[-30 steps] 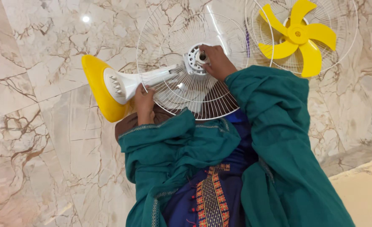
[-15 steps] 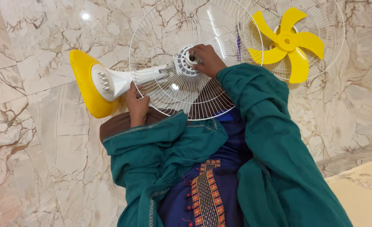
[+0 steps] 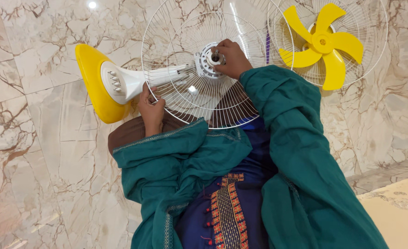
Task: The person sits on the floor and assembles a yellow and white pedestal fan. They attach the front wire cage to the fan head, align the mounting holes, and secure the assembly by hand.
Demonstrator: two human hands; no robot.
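1. White wire rear fan guard [image 3: 185,99], round with concentric rings and radial spokes, lies across the person's lap above the marble-patterned floor [image 3: 38,184].
2. At the guard's centre sits the white plastic motor hub [image 3: 204,60] with a short metal shaft [image 3: 216,57] projecting from it.
3. The right hand [image 3: 231,57] rests on the hub; its fingers are curled together around the shaft area, with fingertips pinching at the shaft. Whether they clamp a separate small part cannot be told.
4. The left hand [image 3: 151,108] grips the guard's outer rim at its lower left edge; the fingers are closed around the wire, thumb on top.
5. A white fan neck [image 3: 167,76] runs from the hub leftward to the white control housing with a row of push buttons [image 3: 116,83].
6. The housing joins a yellow oval plastic base [image 3: 91,83], which stands tilted on edge against the floor, just left of the left hand.
7. A yellow five-blade plastic fan propeller [image 3: 324,44] lies inside a second white wire guard [image 3: 374,60] on the floor, at upper right, overlapping the first guard's rim near the right forearm.
8. Both arms wear loose teal sleeves [image 3: 296,152]; a dark blue embroidered garment [image 3: 227,207] shows between them.
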